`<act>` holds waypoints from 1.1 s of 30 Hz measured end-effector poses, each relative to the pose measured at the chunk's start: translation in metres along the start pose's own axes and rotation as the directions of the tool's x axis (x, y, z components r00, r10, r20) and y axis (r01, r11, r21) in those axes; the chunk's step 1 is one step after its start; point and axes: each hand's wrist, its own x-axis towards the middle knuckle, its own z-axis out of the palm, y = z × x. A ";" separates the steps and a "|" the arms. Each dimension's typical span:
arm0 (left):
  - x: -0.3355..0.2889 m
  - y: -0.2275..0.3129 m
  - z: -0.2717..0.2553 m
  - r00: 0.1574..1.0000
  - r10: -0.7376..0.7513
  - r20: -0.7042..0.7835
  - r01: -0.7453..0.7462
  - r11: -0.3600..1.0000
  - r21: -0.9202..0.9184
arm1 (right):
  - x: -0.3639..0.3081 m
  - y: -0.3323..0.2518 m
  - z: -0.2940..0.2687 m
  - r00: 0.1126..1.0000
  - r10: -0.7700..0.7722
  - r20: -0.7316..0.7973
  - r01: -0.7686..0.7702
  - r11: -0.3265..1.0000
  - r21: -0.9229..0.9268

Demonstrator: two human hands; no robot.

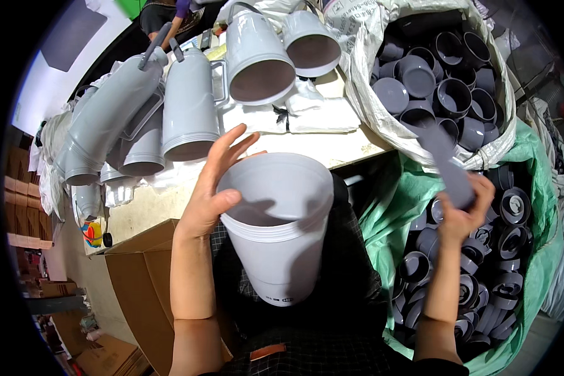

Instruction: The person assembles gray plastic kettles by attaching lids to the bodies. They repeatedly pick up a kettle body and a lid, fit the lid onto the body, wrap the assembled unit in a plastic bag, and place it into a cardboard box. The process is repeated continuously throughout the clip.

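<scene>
Dead centre sits a pale grey plastic shell (282, 225), mouth up and tilted toward the camera, resting on the person's lap. The left hand (210, 191) is on its rim at nine o'clock: thumb hooked over the edge, fingers spread and lifted, so that grip is loose and open rather than clamped. Over at three o'clock the right hand (460, 216) is pinched shut around a flat dark grey strip (445, 163), which sticks up and away toward one o'clock. Below that hand, from three to five o'clock, a green bag (382, 219) holds a heap of dark grey caps (482, 276). At one o'clock a white woven sack (363, 81) brims with dark grey cups (442, 81). Across the top, eleven to twelve o'clock, finished pale grey jugs (188, 100) lie mouth-forward on the surface (332, 144), some with handles. A brown cardboard box (138, 276) stands open at eight o'clock, just beside the left forearm.
</scene>
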 end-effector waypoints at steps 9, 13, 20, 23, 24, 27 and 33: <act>-0.032 0.016 -0.010 0.975 -0.048 -0.217 -0.004 0.973 -0.231 | -0.024 -0.156 0.166 0.665 0.173 0.726 -0.740 0.282 0.611; -0.042 -0.008 -0.002 0.953 0.071 -0.295 -0.162 0.942 -0.294 | -0.035 -0.155 0.168 0.688 0.228 0.689 -0.718 0.351 0.601; -0.028 -0.025 -0.016 0.808 0.573 -0.135 -0.488 0.781 0.390 | -0.046 -0.117 0.177 0.861 -0.005 0.509 -0.405 0.599 0.691; -0.016 -0.024 -0.025 0.821 0.571 -0.017 -0.519 0.758 0.396 | -0.040 -0.119 0.177 0.822 0.039 0.569 -0.502 0.521 0.690; -0.014 -0.027 -0.026 0.842 0.540 -0.010 -0.497 0.781 0.378 | -0.043 -0.122 0.177 0.789 0.079 0.609 -0.578 0.432 0.692; -0.011 -0.023 -0.016 0.930 0.264 -0.257 -0.261 0.964 0.046 | -0.042 -0.124 0.182 0.738 0.090 0.669 -0.656 0.332 0.678; -0.012 -0.022 -0.030 0.982 -0.113 -0.153 0.073 0.966 -0.248 | -0.035 -0.142 0.184 0.693 0.172 0.700 -0.713 0.305 0.631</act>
